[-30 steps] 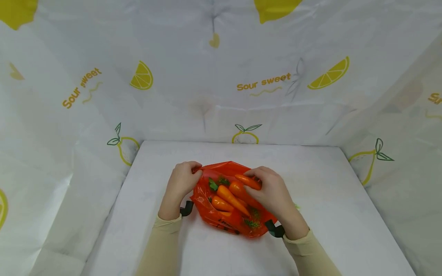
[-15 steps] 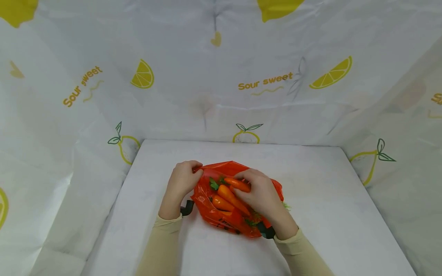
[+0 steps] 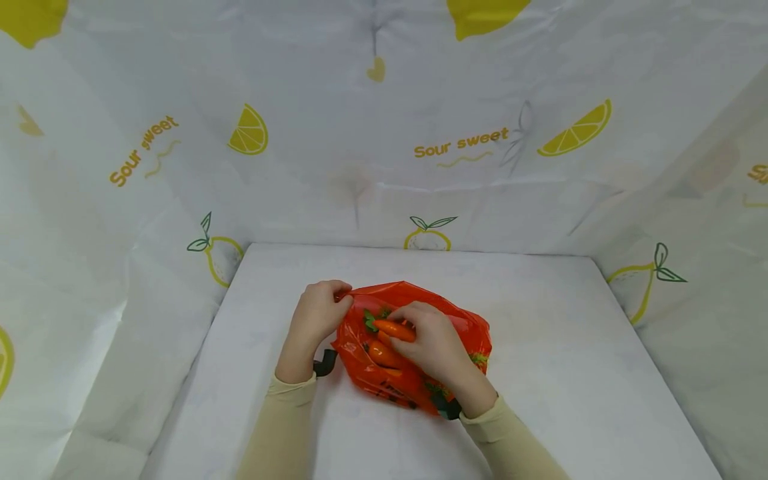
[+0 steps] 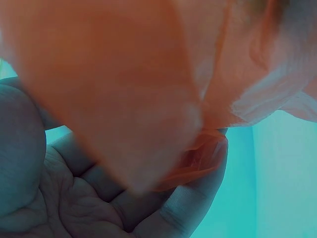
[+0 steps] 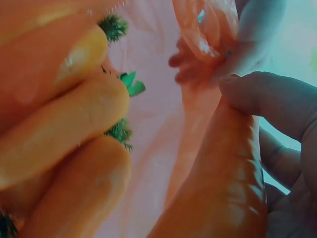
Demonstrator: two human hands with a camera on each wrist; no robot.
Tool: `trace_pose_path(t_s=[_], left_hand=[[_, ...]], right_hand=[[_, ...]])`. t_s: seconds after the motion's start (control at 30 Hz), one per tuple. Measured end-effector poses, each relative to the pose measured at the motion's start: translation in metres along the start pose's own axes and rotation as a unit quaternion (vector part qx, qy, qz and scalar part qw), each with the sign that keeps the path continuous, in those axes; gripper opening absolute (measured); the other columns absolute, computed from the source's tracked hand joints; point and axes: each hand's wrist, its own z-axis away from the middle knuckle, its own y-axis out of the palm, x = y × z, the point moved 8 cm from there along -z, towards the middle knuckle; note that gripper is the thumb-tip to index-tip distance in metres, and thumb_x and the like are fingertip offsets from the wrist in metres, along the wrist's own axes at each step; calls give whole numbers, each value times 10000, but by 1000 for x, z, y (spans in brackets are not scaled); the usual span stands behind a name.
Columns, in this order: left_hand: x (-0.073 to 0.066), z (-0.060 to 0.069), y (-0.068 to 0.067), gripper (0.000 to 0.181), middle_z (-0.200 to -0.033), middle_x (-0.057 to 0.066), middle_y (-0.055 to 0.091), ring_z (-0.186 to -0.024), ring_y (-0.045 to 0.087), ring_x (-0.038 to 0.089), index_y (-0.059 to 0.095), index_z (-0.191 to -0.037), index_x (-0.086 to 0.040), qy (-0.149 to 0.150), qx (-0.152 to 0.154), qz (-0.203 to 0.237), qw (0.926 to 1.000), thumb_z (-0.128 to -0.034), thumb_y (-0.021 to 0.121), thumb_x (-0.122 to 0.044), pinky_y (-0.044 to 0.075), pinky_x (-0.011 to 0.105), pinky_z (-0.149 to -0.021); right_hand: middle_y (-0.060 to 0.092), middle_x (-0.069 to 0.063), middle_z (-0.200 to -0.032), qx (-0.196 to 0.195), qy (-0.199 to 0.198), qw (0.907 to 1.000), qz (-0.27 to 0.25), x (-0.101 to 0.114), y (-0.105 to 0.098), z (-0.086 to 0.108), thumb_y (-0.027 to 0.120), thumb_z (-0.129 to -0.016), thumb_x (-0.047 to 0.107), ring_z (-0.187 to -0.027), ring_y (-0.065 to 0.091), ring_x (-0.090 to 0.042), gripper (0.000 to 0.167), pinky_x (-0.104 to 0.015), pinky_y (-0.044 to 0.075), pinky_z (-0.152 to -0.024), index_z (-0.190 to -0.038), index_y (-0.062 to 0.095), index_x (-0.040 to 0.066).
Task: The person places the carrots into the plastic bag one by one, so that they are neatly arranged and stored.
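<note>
My right hand (image 3: 437,347) grips an orange carrot (image 3: 394,329) between thumb and fingers, over the mouth of a red plastic bag (image 3: 441,303). The right wrist view shows this carrot (image 5: 220,183) up close, the thumb lying on its narrow end. My left hand (image 3: 317,310) holds the bag's left rim; up close, a fold of the bag (image 4: 193,161) lies against its curled fingers. Inside the bag lie several more carrots (image 5: 64,126) with green tops. In the head view, one carrot (image 3: 383,353) shows below the right hand, which hides others.
A white tabletop (image 3: 552,333) surrounds the bag. Lemon-printed white sheeting (image 3: 336,147) rises behind it and on both sides. A dark wrist mount (image 3: 326,363) sits by the left wrist, and another (image 3: 447,405) is by the right.
My right hand has moved left and slightly down across the bag's mouth, carrying the carrot. The bag's right side has come into view. My left hand has stayed at the rim.
</note>
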Motion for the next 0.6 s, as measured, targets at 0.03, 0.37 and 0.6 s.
trace_pose_path(t_s=[0.03, 0.37, 0.6], left_hand=[[0, 0, 0, 350, -1239, 94, 821, -941, 707, 237, 806, -1327, -78, 1, 7, 5, 10000, -1044, 667, -230, 639, 438, -877], [0, 0, 0, 342, -1250, 96, 821, -951, 724, 233, 806, -1322, -76, 22, 33, 11, 10000, -1046, 670, -225, 648, 430, -875], [-2, 1, -2, 343, -1228, 101, 820, -920, 704, 234, 804, -1319, -66, 11, 35, 69, 10000, -1043, 676, -224, 642, 416, -850]], right_hand=[[744, 97, -1134, 29, -12, 10000, -1, 1, 3, 0, 940, -902, 194, -979, 647, -105, 293, -332, 612, -856, -1163, 812, 221], [738, 66, -1087, 213, -244, 9995, -37, 7, 26, -4, 902, -910, 178, -932, 633, -112, 249, -301, 614, -821, -1145, 820, 176], [698, 86, -1010, 336, -228, 9992, -24, 5, 42, -6, 888, -908, 177, -885, 606, -107, 232, -292, 588, -798, -1126, 811, 169]])
